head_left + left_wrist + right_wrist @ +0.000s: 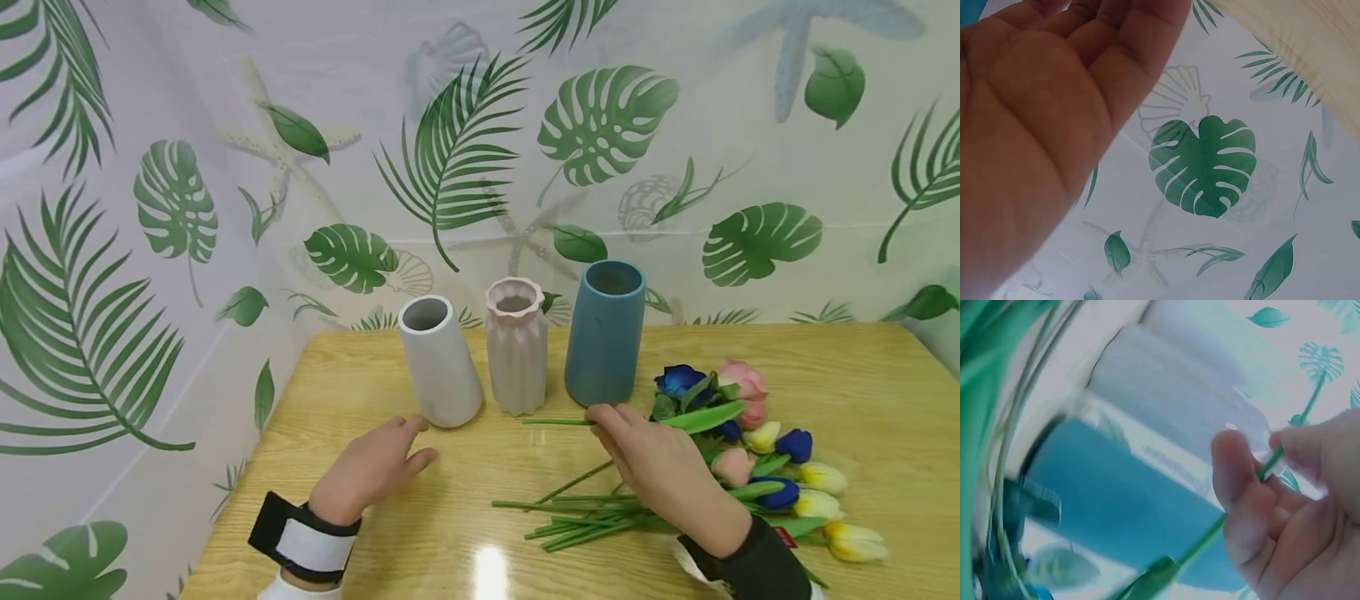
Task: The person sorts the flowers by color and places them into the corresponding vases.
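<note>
Black strap [268, 521] on each wrist, closest to the person. I'm reading the desk [420, 521] as a clock: centre is the hub, 12 points away from them.

Left hand [375, 467], at 9: fingers loose and spread, nothing held. Tips at or just beside the white vase foot; can't tell if they touch.

Loose stems [581, 525] run in from 3, cut ends toward 9. Right hand [667, 475] is over them, at 3, thumb and fingers pinching one green stem [555, 422]. Its bare end pokes out toward 9, leaf [705, 418] on the other side. Can't tell which bloom it carries; the flower heads [776, 493] crowd together at 3.

To work that stem well, I'd say: light pinch, lift before dragging, since the leaf could snag neighbouring blooms. Keep the bare end off the blue vase's foot; it looks near. Turn the stem in the fingers, don't bend it. Left hand: steady a vase low or stay off; a bump up top could tip one.

Behind, all upright: white vase [442, 375] at 11, pale pink ribbed vase [517, 362] at 12, blue vase [606, 342] at 1. Leaf-print sheet [337, 50] hangs past the far edge.
</note>
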`<state>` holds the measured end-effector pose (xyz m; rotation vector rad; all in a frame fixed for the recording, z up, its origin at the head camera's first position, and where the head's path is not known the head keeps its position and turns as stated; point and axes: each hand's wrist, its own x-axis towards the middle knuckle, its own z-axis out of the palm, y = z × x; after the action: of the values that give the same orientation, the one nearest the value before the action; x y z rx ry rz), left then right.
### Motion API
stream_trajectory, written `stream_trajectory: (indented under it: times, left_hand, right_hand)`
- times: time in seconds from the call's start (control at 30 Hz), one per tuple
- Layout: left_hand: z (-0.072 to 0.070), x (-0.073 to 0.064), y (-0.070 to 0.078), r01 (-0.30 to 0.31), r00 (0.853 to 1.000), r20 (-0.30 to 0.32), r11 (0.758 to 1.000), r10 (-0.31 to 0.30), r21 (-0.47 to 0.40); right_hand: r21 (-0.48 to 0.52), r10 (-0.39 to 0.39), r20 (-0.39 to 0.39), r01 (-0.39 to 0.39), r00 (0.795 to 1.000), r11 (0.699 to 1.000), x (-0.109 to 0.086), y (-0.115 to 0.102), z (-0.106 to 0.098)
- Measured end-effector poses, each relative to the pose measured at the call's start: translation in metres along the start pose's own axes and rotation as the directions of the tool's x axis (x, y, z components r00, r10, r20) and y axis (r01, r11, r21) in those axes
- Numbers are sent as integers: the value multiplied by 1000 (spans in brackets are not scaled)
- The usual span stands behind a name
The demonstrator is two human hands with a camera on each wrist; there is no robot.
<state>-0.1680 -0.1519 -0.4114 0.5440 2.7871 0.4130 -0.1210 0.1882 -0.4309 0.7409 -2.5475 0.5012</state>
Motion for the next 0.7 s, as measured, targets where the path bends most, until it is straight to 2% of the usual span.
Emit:
stream_trajectory:
  times: [0.1, 0.17, 0.27, 0.33, 0.4, 0.47, 0.53, 0.57, 0.6, 0.63, 0.67, 0.7]
  left_hand:
    - [-2, 1, -2, 6, 1000, -6, 1000, -6, 2]
    - [-3, 1, -3, 12, 1000, -7, 1000, -12, -1]
    - [-3, 1, -4, 23, 1000, -2, 1000, -23, -8]
    - [-3, 0, -5, 27, 1000, -6, 1000, -27, -4]
    - [-5, 0, -5, 23, 1000, -19, 1000, -23, 2]
    - [-6, 2, -5, 10, 999, -32, 1000, -10, 5]
    - [-7, 4, -4, -10, 999, -42, 1000, 11, 10]
    - [-6, 4, -4, -17, 999, -40, 1000, 18, 11]
    - [-5, 5, -4, -21, 999, -36, 1000, 21, 11]
    - [-4, 5, -3, -21, 999, -29, 1000, 21, 8]
    - [-3, 5, -2, -21, 1000, -24, 1000, 21, 11]
    - [-2, 6, -1, -19, 1000, -17, 1000, 19, 12]
  right_hand:
    - [126, 83, 14, -85, 996, 988, 6, -2, -2]
    - [160, 115, 19, -117, 993, 980, 8, -4, -4]
    - [91, 84, -46, -80, 995, 993, 10, -5, -5]
    - [1, 57, -109, -58, 992, 998, 13, -6, -7]
    - [-90, 55, -175, -71, 983, 993, 17, -8, -10]
    - [-104, 107, -216, -132, 970, 986, 21, -11, -16]
    - [-10, 212, -202, -218, 956, 976, 21, -13, -19]
    - [93, 275, -165, -263, 947, 960, 20, -13, -20]
    - [215, 336, -113, -307, 935, 927, 17, -12, -19]
    - [349, 393, -48, -354, 918, 868, 14, -10, -16]
    - [471, 437, 21, -395, 899, 789, 10, -6, -10]
    - [592, 465, 84, -420, 881, 688, 4, 0, -2]
